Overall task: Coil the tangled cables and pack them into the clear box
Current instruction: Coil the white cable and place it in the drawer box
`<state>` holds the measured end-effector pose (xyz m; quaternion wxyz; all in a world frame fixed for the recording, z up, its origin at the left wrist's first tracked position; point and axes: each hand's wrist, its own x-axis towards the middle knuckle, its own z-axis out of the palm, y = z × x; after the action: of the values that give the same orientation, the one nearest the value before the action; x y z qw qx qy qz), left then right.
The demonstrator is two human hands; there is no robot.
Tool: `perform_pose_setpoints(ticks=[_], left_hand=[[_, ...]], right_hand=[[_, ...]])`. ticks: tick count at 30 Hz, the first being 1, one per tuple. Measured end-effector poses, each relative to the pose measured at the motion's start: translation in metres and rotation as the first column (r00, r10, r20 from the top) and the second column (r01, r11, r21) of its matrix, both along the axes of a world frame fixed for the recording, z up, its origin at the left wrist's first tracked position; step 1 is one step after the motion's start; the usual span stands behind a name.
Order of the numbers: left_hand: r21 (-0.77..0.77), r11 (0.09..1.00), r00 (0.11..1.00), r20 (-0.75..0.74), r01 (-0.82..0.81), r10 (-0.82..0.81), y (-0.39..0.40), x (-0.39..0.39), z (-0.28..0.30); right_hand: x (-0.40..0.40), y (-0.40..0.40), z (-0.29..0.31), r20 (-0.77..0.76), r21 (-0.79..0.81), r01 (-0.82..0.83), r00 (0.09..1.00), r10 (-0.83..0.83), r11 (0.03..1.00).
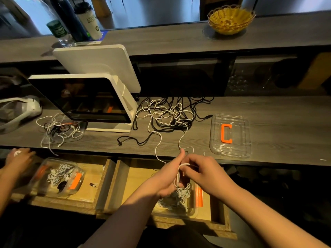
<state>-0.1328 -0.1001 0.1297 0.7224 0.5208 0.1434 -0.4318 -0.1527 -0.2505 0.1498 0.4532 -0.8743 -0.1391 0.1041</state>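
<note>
A tangle of white and black cables point(168, 115) lies on the dark counter. One white cable point(158, 140) runs from it down to my hands. My left hand point(166, 179) grips a small loop of this white cable, thumb up. My right hand point(202, 170) pinches the same loop from the right. Beneath my hands, in an open drawer, a clear box point(194, 204) holds several coiled white cables. The box's clear lid point(230, 135), marked with an orange C, rests on the counter to the right.
A white screen on a stand point(86, 99) is at the left. A second cable tangle point(60, 129) lies on another clear lid. Another person's hand point(19, 156) reaches near a second clear box point(59, 178) in the left drawer. A yellow basket point(231, 18) and cups point(89, 20) stand on the upper shelf.
</note>
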Motion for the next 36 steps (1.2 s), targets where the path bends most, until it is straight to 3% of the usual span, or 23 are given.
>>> perform_pose_setpoints(ticks=[4, 10, 17, 20, 22, 26, 29, 32, 36], left_hand=[[-0.037, 0.999, 0.998, -0.049, 0.027, -0.029, 0.0, -0.001, -0.008], [-0.099, 0.976, 0.979, -0.043, 0.195, -0.2, 0.006, -0.002, -0.006], [0.274, 0.87, 0.881, 0.131, 0.409, -0.455, 0.011, -0.013, 0.005], [0.34, 0.809, 0.823, 0.145, 0.48, -0.549, 0.012, -0.018, 0.006], [0.293, 0.817, 0.829, 0.117, 0.497, -0.547, 0.013, -0.02, 0.006], [0.169, 0.913, 0.907, 0.145, 0.371, -0.396, 0.009, -0.025, 0.005], [0.071, 0.997, 0.983, 0.182, 0.026, -0.038, 0.006, -0.025, 0.002], [0.047, 0.965, 0.94, 0.243, -0.257, 0.239, 0.006, -0.023, -0.002], [-0.016, 0.912, 0.89, 0.21, -0.411, 0.405, 0.002, -0.021, 0.001]], right_hand=[[0.008, -0.008, -0.003, -0.011, 0.009, 0.043, 0.999, -0.043, 0.999], [0.014, -0.021, -0.012, -0.055, 0.01, 0.127, 0.99, -0.126, 0.992], [0.007, -0.039, -0.009, -0.048, 0.049, 0.257, 0.966, -0.255, 0.965], [0.003, -0.043, -0.009, -0.042, 0.031, 0.262, 0.965, -0.26, 0.965], [-0.002, -0.045, -0.01, -0.016, -0.011, 0.285, 0.958, -0.286, 0.958], [-0.011, -0.052, -0.016, -0.026, -0.072, 0.332, 0.942, -0.334, 0.941], [-0.015, -0.057, -0.023, -0.081, -0.069, 0.329, 0.939, -0.334, 0.942], [-0.021, -0.057, -0.027, -0.118, -0.077, 0.283, 0.95, -0.291, 0.956], [-0.03, -0.05, -0.029, -0.146, -0.053, 0.241, 0.958, -0.246, 0.969]])
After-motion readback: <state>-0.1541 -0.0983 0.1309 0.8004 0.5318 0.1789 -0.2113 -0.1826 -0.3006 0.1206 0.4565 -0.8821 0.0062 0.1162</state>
